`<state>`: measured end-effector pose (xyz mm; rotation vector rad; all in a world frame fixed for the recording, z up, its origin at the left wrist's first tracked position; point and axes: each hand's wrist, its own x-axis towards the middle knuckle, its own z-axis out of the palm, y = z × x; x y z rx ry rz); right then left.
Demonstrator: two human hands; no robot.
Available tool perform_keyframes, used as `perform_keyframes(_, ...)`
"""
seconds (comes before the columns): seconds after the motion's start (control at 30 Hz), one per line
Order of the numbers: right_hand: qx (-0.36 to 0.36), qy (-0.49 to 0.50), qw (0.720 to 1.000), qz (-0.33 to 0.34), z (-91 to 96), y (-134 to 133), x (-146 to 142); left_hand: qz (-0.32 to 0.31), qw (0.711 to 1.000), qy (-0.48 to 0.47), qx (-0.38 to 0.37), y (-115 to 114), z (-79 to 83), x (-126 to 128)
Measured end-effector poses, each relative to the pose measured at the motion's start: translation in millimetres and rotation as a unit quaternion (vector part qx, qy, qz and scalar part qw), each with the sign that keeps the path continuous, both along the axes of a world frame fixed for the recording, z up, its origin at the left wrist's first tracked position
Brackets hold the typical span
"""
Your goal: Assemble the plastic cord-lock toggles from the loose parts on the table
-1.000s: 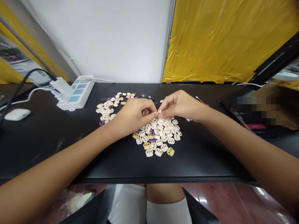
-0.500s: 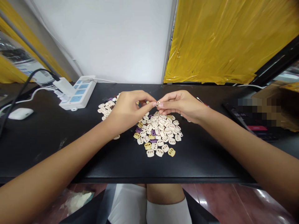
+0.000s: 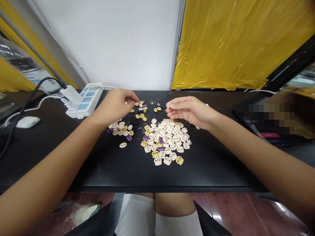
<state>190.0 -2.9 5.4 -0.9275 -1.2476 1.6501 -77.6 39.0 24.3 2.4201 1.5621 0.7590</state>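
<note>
Your two hands have come apart. Half a second ago they met over the middle of the black table, both sets of fingertips closed on one small cream piece. Now your right hand holds that piece alone, pinched between thumb and forefinger, with the other fingers curled loosely beneath. It hangs in about the same place as before, above the far edge of the big heap of cream, yellow and purple pieces and clear of it.

Your left hand has swung away to the left and towards the wall. It now sits over the far part of the smaller scatter, close to the loose coloured pieces by its fingertips. The thumb and fingers are drawn together and point down and to the right. From this angle I cannot tell whether they have closed on a piece or are only touching the table.

With that hand out of the way, more of the smaller scatter shows than before. The big heap lies as it did. The white power strip sits just beyond your left wrist, and the white mouse is well off to the left.
</note>
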Motion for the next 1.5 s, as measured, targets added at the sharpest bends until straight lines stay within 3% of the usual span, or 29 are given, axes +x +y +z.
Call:
perform_keyframes(0.2, 0.003, 0.008, 1.000, 0.002, -2.1, 1.3, 0.7, -0.060, 0.997, 0.046, -0.001, 13.1, -24.1, 1.2)
perform_keyframes(0.33, -0.002, 0.004, 1.000, 0.002, -2.0, 1.6, 0.1, -0.069, 0.993, 0.090, 0.018, 19.1, -26.4, -1.8)
perform_keyframes(0.67, -0.005, 0.015, 1.000, 0.023, -4.4, 4.8, -0.7, 0.008, 0.995, 0.095, -0.027, 19.3, -24.2, -2.5)
perform_keyframes(0.77, -0.006, 0.007, 1.000, 0.023, -3.7, 4.4, -1.2, 0.021, 0.998, 0.055, -0.024, 13.6, -21.6, 1.7)
perform_keyframes(0.9, -0.001, 0.008, 1.000, 0.023, -3.7, 4.0, -1.2, -0.006, 0.995, -0.089, -0.045, 1.1, -13.8, 13.1)
perform_keyframes(1.0, 0.001, 0.006, 1.000, 0.021, -4.9, 4.2, -1.1, -0.053, 0.969, -0.207, -0.128, -9.8, -12.1, 26.0)
perform_keyframes(1.1, -0.002, 0.005, 1.000, 0.017, -6.8, 4.2, -1.6, -0.099, 0.921, -0.303, -0.225, -20.6, -15.5, 38.8)
perform_keyframes(1.27, 0.006, 0.001, 1.000, 0.013, -8.6, 1.9, -4.7, -0.136, 0.856, -0.379, -0.324, -32.5, -21.0, 50.8)
perform_keyframes(1.5, 0.018, -0.016, 1.000, -0.005, -8.3, 0.7, -7.2, -0.128, 0.840, -0.403, -0.339, -29.7, -24.3, 50.6)
